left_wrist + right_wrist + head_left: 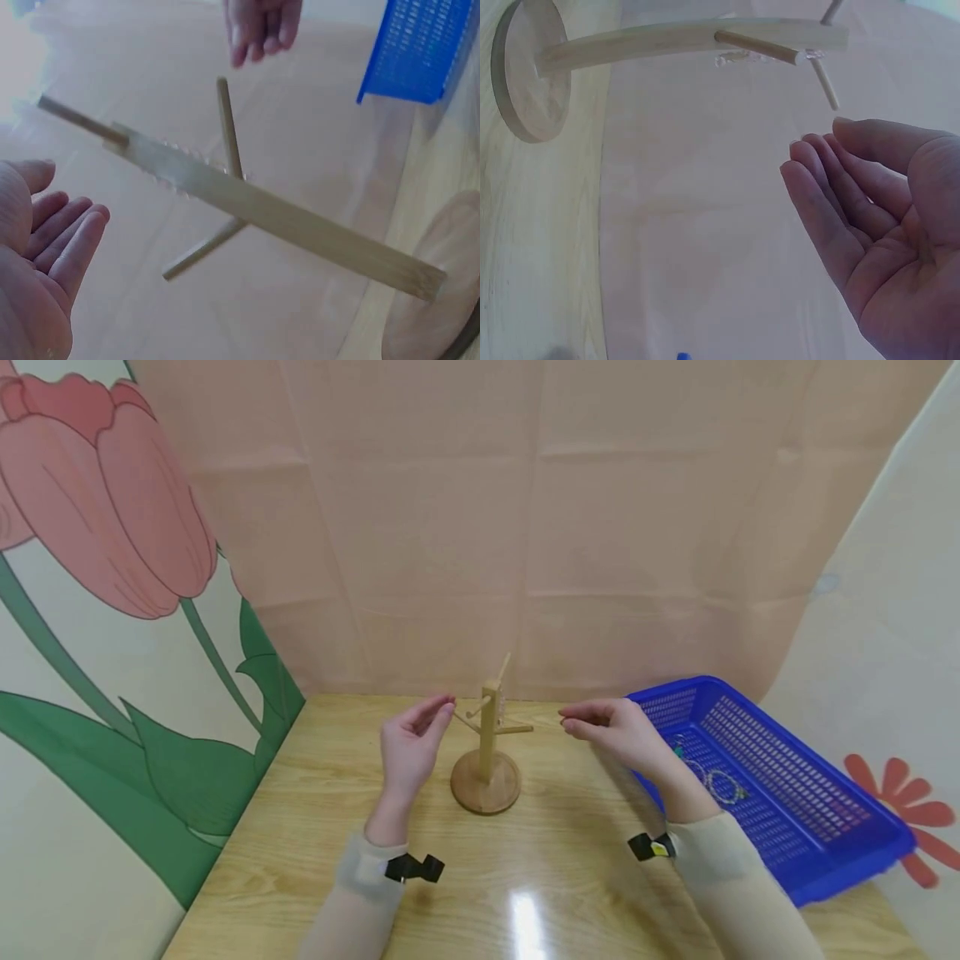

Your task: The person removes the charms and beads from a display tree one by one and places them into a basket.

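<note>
A wooden peg stand (487, 735) with a round base and several side pegs stands on the table. A clear beaded bracelet (735, 58) hangs on it, close against the far side of the post. My left hand (408, 745) is held just left of the pegs, its fingers relaxed and bent a little, with nothing in them. On the other side, my right hand (618, 733) hovers apart from the stand, near the basket's left rim. Its fingers (817, 217) are loosely bent and the palm holds nothing.
A blue plastic basket (817, 752) sits at the right of the table, with a few beaded bracelets (723, 787) inside. Behind the wood-grain table (300, 827) hangs a pinkish cloth (420, 527). A wall with printed flowers rises on the left.
</note>
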Demonstrator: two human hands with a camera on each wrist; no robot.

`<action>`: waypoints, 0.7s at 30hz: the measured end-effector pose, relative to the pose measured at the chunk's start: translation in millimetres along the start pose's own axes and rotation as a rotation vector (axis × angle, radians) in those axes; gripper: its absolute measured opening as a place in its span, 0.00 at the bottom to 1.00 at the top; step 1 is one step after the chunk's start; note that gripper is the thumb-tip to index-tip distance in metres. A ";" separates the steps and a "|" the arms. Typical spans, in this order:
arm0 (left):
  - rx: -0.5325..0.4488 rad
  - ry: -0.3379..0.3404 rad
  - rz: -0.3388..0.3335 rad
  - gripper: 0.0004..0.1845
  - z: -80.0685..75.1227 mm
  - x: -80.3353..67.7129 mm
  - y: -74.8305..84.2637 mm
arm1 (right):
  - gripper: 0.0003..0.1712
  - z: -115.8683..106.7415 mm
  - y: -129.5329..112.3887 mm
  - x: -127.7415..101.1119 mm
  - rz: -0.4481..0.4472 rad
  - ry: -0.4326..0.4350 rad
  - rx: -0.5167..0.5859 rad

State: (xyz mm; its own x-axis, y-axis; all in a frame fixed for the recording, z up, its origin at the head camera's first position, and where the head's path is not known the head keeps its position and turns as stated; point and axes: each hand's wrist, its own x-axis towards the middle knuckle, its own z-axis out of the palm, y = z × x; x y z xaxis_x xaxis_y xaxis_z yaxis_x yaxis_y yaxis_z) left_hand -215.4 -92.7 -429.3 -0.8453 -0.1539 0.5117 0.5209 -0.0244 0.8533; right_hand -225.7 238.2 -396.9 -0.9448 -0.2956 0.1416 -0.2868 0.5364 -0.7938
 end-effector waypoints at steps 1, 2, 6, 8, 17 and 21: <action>0.003 -0.006 0.009 0.12 1.1 -1.3 1.6 | 0.19 1.3 -0.4 1.4 -0.003 0.000 0.003; 0.007 -0.013 0.019 0.12 2.1 -2.5 3.5 | 0.19 2.6 -0.7 2.8 -0.007 0.002 0.008; 0.005 -0.040 0.047 0.11 5.5 -6.2 8.7 | 0.19 6.8 -3.4 8.0 -0.017 0.001 0.032; -0.001 -0.056 0.056 0.11 7.0 -8.1 10.4 | 0.19 8.8 -5.2 10.0 -0.010 -0.001 0.052; -0.032 -0.081 0.130 0.12 10.7 -21.2 17.5 | 0.20 14.7 -12.2 11.4 0.029 0.012 0.105; -0.004 -0.063 0.167 0.14 14.6 -23.6 21.0 | 0.20 16.4 -12.1 12.6 0.029 0.012 0.108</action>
State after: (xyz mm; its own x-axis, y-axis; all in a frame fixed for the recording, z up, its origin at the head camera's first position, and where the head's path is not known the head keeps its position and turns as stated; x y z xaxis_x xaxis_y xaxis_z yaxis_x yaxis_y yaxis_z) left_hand -186.3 -75.1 -422.0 -0.7525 -0.0934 0.6519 0.6553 -0.0072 0.7554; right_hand -231.5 215.1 -395.1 -0.9544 -0.2716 0.1243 -0.2413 0.4558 -0.8568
